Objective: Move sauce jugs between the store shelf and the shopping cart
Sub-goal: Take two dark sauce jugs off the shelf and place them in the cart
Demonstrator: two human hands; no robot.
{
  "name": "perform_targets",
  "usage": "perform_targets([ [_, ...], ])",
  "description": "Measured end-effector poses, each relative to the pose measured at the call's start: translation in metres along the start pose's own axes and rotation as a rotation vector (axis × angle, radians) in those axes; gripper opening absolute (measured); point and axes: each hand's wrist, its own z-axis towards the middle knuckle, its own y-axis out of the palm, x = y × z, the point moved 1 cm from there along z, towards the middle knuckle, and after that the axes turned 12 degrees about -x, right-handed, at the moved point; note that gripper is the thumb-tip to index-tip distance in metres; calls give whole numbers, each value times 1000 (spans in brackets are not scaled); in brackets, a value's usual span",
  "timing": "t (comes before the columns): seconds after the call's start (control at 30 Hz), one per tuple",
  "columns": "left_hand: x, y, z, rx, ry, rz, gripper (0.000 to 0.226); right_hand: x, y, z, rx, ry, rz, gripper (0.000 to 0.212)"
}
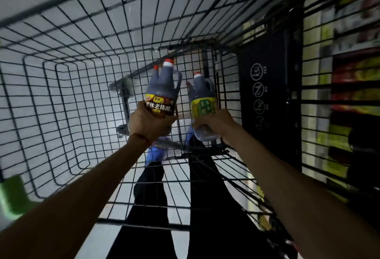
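- Left hand [150, 123]: fingers curled round the base of the brown-label vinegar jug [162, 92].
- Right hand [216, 124]: fingers wrapped round the base of the green-label vinegar jug [202, 98].
- Both jugs: inside the wire shopping cart [82, 53], side by side, just apart. Each long axis runs away from its palm, red cap farthest. Contact with the cart floor cannot be told.
- Store shelf [353, 73]: beyond the cart's right wall, nearer the right hand.
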Motion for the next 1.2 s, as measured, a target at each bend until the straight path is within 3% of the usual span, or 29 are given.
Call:
perform_targets([
  [0.23,4,-44,-54,-26,154,83,97,4,21,-81,134,-96,110,50],
  [0.37,15,-66,-88,-70,309,121,89,13,44,-122,256,-176,152,69],
  [0.5,39,-86,-124,-77,524,127,102,32,64,-159,410,-349,312,88],
  [0.67,71,-104,-173,-110,706,84,99,50,92,-248,606,-508,445,68],
  [0.83,96,-107,-233,-165,904,109,64,78,103,-317,760,-677,559,81],
  [0.9,101,-100,-253,-240,960,95,68,91,106,-345,787,-726,589,87],
  [1.07,107,-71,-311,-362,1081,107,76,137,116,-413,895,-850,655,75],
  [1.2,104,-38,-353,-443,1210,199,84,188,125,-444,986,-854,716,80],
])
